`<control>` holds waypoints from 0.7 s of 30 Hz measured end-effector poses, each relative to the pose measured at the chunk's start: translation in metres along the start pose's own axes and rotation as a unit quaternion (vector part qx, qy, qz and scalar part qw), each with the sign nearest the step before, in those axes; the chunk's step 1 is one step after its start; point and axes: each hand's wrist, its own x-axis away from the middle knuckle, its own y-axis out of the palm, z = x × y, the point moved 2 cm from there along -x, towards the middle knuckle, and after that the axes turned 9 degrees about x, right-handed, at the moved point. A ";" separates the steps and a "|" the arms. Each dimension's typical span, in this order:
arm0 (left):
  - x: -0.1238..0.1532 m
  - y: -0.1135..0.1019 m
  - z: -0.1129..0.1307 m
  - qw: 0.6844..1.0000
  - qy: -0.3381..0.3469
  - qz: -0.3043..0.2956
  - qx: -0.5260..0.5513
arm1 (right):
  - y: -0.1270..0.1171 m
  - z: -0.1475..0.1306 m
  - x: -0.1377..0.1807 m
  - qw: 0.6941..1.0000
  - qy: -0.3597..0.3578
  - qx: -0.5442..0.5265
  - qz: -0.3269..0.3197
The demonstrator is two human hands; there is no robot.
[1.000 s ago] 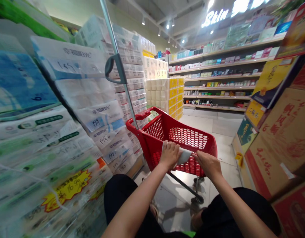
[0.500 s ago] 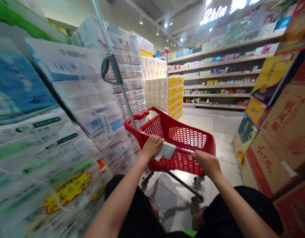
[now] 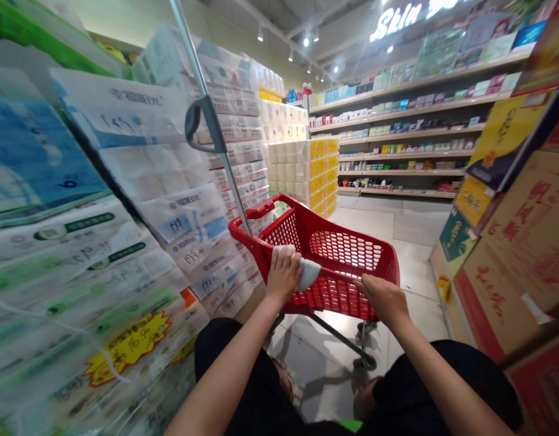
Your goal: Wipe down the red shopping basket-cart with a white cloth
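In front of my knees stands a red shopping cart (image 3: 347, 249) with a perforated plastic basket and a metal pole with a grey loop handle (image 3: 204, 127). My left hand (image 3: 283, 275) presses a pale cloth (image 3: 310, 275) against the near rim of the basket. Part of the cloth shows above my fingers and part hangs to their right. Farther right, my right hand (image 3: 384, 300) grips the same rim near the front corner, its fingers bent over the edge. The inside of that grip is partly hidden.
Wrapped tissue packs (image 3: 183, 212) are stacked high close on the left, with a yellow price sign (image 3: 129, 348). Cardboard boxes (image 3: 519, 254) line the right side. Shelves of small goods (image 3: 397, 133) stand at the back, beyond the pale tiled floor (image 3: 374, 227).
My left hand has slid slightly right and turned more upright, and the cloth is now bunched under and above its fingers. My right hand keeps its hold on the rim.
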 end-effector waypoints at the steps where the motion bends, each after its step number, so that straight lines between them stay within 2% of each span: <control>1: 0.000 0.007 0.013 1.000 0.009 -0.012 0.007 | -0.001 -0.002 0.001 1.000 0.002 0.000 -0.004; 4: -0.004 0.022 0.047 0.998 0.032 -0.040 0.024 | -0.005 -0.007 0.003 1.000 0.008 -0.003 -0.011; 7: -0.007 0.029 0.064 0.996 0.050 -0.054 0.040 | -0.010 -0.011 0.005 1.000 0.011 -0.011 -0.015; 21: -0.019 0.036 0.051 0.995 0.059 -0.052 0.061 | -0.024 -0.033 0.006 0.999 0.017 -0.034 -0.033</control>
